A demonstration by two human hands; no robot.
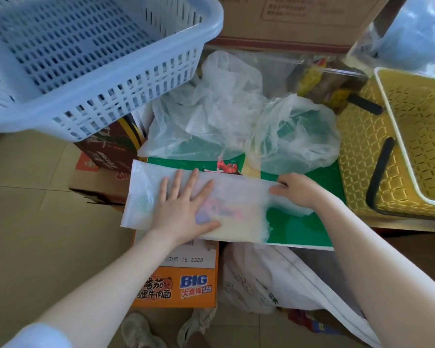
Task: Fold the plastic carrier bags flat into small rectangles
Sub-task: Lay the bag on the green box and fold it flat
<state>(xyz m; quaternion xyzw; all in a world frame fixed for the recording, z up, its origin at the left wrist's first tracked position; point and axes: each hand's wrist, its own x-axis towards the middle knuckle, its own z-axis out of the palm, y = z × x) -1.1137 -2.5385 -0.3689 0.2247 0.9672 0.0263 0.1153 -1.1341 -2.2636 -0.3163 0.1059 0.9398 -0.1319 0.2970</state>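
Bag (146, 194) of thin white plastic lies flat in a long strip on a green board (304, 229), so it can be folded. The left hand (186, 209) presses down on it with straight fingers (to keep it from sliding). The right hand (295, 188) pinches the strip's right end, likely to fold it over. Two more crumpled bags (224, 101) wait behind. Two baskets: one blue (91, 59), one yellow (397, 151).

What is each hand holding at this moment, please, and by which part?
The right hand pinches the flattened bag at its right end; the left hand presses flat on its middle.
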